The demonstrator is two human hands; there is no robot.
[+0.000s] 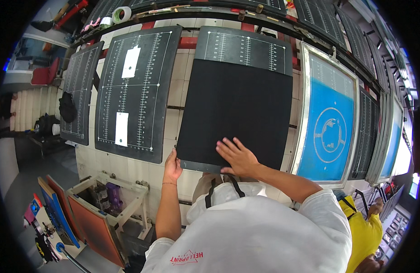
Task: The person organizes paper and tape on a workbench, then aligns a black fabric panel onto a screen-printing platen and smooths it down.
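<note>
Cloth [237, 109]: black, lies flat over most of the board [246, 44], left of the blue screen [321, 102] | right hand [238, 159]: palm down on cloth's near part, fingers spread | left hand [172, 168]: at board's near left corner, seems touching; whether it pinches, I cannot tell

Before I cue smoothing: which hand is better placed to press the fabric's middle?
Probably the right hand: it rests on the black fabric; the left hand is at the edge of the board.
</note>
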